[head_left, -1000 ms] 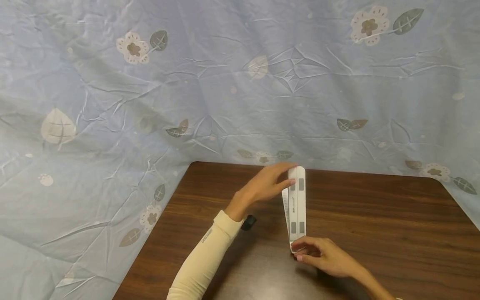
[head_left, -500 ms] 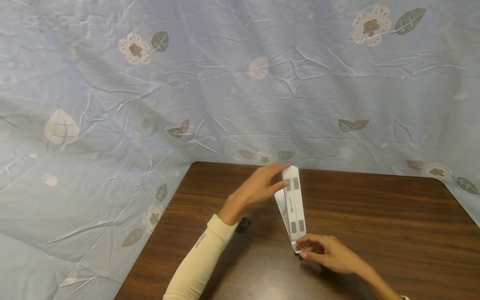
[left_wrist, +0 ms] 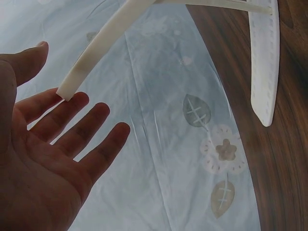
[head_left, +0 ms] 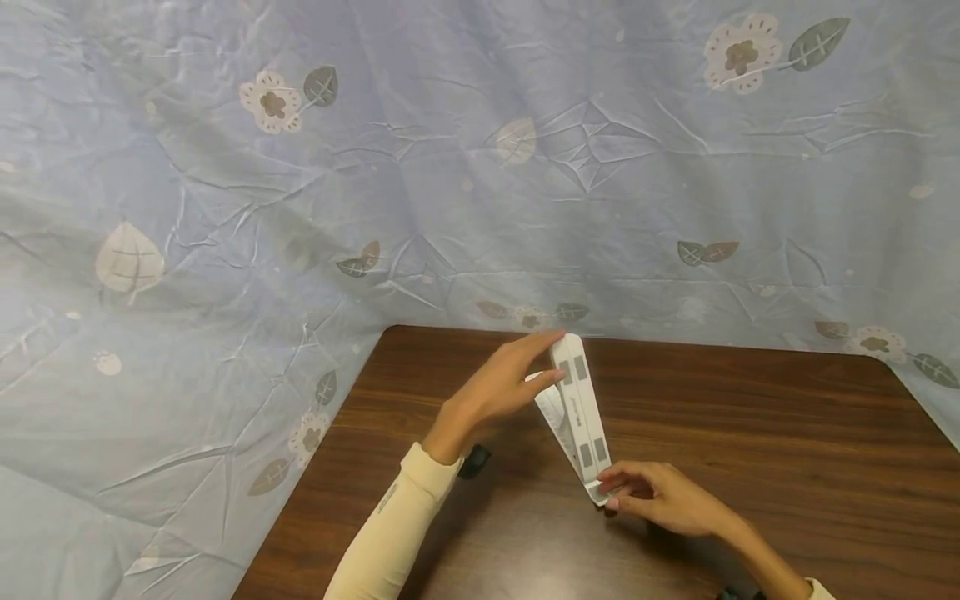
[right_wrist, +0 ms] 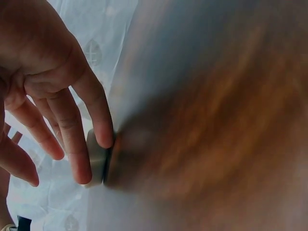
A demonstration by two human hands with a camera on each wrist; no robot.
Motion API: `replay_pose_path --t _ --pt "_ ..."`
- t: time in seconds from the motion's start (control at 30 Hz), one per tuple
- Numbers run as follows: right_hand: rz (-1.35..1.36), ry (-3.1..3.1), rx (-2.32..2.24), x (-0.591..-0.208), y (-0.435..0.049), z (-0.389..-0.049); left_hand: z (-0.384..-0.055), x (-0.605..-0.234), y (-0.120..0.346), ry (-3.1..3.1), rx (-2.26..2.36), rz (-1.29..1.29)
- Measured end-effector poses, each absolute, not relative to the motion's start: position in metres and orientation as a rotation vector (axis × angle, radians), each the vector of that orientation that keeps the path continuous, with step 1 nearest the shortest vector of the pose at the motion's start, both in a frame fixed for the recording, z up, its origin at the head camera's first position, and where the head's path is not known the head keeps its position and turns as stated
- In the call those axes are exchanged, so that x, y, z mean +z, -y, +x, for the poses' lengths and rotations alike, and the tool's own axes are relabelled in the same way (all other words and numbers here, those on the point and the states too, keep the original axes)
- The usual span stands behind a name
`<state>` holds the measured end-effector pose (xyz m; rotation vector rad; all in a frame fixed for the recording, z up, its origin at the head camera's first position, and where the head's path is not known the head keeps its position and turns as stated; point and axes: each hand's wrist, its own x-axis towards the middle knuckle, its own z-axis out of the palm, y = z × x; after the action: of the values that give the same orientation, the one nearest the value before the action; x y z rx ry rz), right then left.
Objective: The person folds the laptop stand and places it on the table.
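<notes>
A white folding laptop stand (head_left: 581, 408) with grey rubber pads is held tilted over the table, its far end raised and leaning left. It is partly spread, with a second white leg (head_left: 551, 408) showing on its left. My left hand (head_left: 498, 379) is at the raised end; in the left wrist view its extended fingers touch the tip of the stand's arm (left_wrist: 103, 45), the thumb apart from it. My right hand (head_left: 667, 496) pinches the near, lower end between thumb and fingertips. The right wrist view is blurred around that end (right_wrist: 96, 159).
A dark brown wooden table (head_left: 750, 433) lies beneath. A pale blue cloth (head_left: 450, 167) with flowers and leaves hangs behind and to the left. Small black devices (head_left: 474, 461) sit at the wrists.
The stand's raised end has swung left with my left hand, and its second leg shows more widely apart. My right hand has shifted slightly right, keeping the lower end.
</notes>
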<state>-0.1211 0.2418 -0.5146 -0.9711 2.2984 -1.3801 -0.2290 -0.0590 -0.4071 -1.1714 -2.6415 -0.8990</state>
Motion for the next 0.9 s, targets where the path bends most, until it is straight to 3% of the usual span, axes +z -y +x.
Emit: replay_pose_path --t 0.9 --pt "-0.935 -2.379 -1.27 -0.515 -0.251 -0.139 -0.201 -0.399 0.094 2.631 -0.804 -1.114"
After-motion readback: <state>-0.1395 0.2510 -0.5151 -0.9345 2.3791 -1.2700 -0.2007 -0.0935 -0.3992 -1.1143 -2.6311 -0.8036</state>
